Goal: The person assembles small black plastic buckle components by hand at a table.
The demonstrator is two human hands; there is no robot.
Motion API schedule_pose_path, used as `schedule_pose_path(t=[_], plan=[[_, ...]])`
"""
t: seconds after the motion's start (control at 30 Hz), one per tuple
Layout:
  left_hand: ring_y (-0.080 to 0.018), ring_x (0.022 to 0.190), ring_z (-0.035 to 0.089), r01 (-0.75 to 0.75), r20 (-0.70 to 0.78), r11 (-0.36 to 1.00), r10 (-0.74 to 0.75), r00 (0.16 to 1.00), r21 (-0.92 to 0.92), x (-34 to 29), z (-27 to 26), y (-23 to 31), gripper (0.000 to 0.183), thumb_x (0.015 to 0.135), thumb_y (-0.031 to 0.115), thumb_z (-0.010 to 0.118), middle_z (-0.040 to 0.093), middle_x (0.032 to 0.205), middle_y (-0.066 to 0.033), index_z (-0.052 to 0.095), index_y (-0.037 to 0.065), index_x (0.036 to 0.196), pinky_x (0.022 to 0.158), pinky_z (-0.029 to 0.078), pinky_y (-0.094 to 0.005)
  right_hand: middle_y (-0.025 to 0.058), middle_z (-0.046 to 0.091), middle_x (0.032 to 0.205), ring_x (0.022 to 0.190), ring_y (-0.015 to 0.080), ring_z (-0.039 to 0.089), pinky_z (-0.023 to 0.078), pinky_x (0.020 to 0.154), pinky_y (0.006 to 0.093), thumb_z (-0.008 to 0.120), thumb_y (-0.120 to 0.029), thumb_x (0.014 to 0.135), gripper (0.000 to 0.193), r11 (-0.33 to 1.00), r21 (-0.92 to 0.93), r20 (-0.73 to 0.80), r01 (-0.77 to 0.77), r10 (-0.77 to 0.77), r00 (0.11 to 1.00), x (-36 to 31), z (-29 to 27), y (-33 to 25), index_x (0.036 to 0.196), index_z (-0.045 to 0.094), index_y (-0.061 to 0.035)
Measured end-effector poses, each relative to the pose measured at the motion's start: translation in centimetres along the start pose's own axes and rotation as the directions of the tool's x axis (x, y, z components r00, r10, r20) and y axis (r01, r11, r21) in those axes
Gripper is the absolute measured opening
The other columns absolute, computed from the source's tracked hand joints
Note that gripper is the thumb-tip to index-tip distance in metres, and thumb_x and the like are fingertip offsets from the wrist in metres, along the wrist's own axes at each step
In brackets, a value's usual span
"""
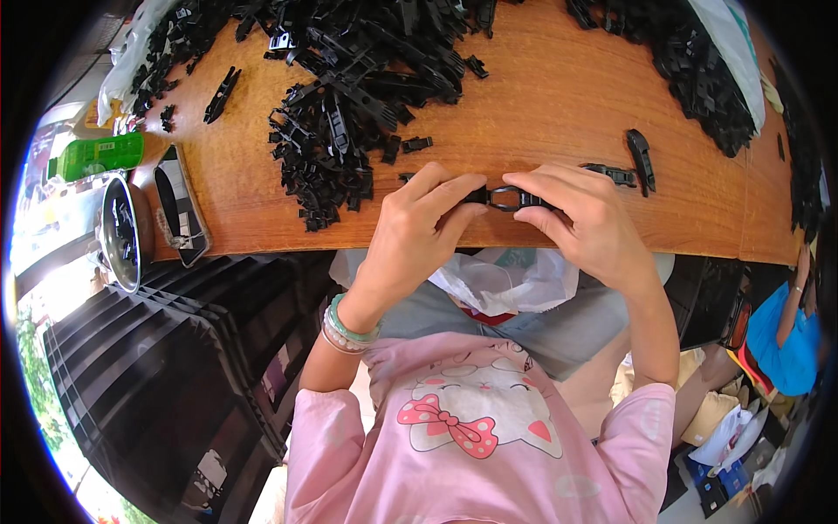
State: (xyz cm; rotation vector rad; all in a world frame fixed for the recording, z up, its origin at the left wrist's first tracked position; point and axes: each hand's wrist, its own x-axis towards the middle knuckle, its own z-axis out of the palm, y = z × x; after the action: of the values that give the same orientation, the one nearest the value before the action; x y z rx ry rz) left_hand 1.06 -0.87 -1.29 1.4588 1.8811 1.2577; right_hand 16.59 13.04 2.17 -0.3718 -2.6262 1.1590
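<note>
Between my two hands, just above the table's near edge, is a black plastic clip-like part [504, 199] with an open loop in its middle. My left hand [417, 229] pinches its left end between thumb and fingers. The right end is pinched by my right hand [592, 225]. Fingertips cover both ends, so I cannot tell whether it is one piece or two joined. Beyond my right hand lie a curved black plastic piece [642, 162] and a flatter one [614, 175], partly behind the fingers. A large heap of black plastic parts [349, 92] spreads beyond my left hand.
On the wooden table [541, 87], more black parts [703, 92] spill beside a white bag [738, 52]. At left are a green bottle [100, 157], a metal bowl [122, 231] and a phone-like object [182, 205]. Black crates [157, 384] stand below; a white bag [515, 281] covers my lap.
</note>
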Motion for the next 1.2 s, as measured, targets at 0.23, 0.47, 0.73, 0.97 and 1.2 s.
schedule_pose_path(t=[0.23, 0.47, 0.73, 0.97, 1.2], plan=[[-0.0121, 0.055, 0.05, -0.037, -0.017, 0.997, 0.036, 0.999, -0.07, 0.1, 0.4, -0.7, 0.027, 0.072, -0.003, 0.072, 0.055, 0.074, -0.0053, 0.068, 0.001, 0.099, 0.05, 0.041, -0.0247, 0.0152, 0.058, 0.084, 0.075, 0.034, 0.059, 0.046, 0.066, 0.0422, 0.065, -0.006, 0.078, 0.024, 0.984, -0.174, 0.056, 0.043, -0.034, 0.998, 0.6, -0.3, -1.2, 0.099, 0.059, 0.0045], [-0.0315, 0.063, 0.056, -0.057, 0.027, 0.997, 0.059, 0.998, -0.061, 0.1, 0.2, -0.4, 0.025, 0.074, -0.003, 0.067, 0.054, 0.081, -0.0124, 0.062, 0.0, 0.099, 0.055, 0.045, -0.0371, 0.016, 0.057, 0.084, 0.077, 0.0347, 0.059, 0.047, 0.065, 0.0423, 0.061, -0.006, 0.08, 0.017, 0.95, -0.309, 0.203, 0.045, 0.019, 0.979, 1.7, -0.7, -2.7, 0.093, 0.056, 0.0045], [-0.0331, 0.065, 0.056, -0.044, 0.019, 0.999, 0.045, 0.999, -0.026, 0.3, 0.4, -0.5, 0.025, 0.073, -0.002, 0.068, 0.053, 0.081, -0.0127, 0.062, -0.001, 0.097, 0.056, 0.045, -0.0385, 0.0145, 0.056, 0.084, 0.075, 0.034, 0.058, 0.046, 0.063, 0.0413, 0.063, -0.003, 0.078, 0.022, 0.881, -0.471, 0.156, 0.054, 0.023, 0.987, 1.5, 0.5, -3.1, 0.098, 0.056, 0.0038], [-0.0305, 0.062, 0.055, -0.076, 0.012, 0.997, 0.076, 0.997, -0.027, 0.3, 0.4, -0.3, 0.025, 0.073, -0.002, 0.07, 0.053, 0.08, -0.0134, 0.062, -0.002, 0.097, 0.056, 0.045, -0.0364, 0.0155, 0.058, 0.082, 0.079, 0.0318, 0.06, 0.047, 0.066, 0.0397, 0.063, -0.002, 0.078, 0.024, 0.915, -0.401, 0.069, 0.039, -0.012, 0.998, 0.4, 0.8, -1.5, 0.1, 0.057, 0.0045], [-0.0131, 0.06, 0.055, 0.184, 0.042, 0.972, -0.179, 0.983, -0.149, -0.7, -0.2, 1.4, 0.015, 0.082, 0.006, 0.068, 0.055, 0.073, -0.007, 0.063, -0.002, 0.094, 0.052, 0.041, -0.0279, 0.0113, 0.059, 0.082, 0.075, 0.0261, 0.057, 0.045, 0.067, 0.0354, 0.067, 0.001, 0.075, 0.034, 0.999, 0.034, -0.245, -0.028, 0.035, 0.969, -2.8, 0.7, -0.9, 0.108, 0.064, -0.0028]])
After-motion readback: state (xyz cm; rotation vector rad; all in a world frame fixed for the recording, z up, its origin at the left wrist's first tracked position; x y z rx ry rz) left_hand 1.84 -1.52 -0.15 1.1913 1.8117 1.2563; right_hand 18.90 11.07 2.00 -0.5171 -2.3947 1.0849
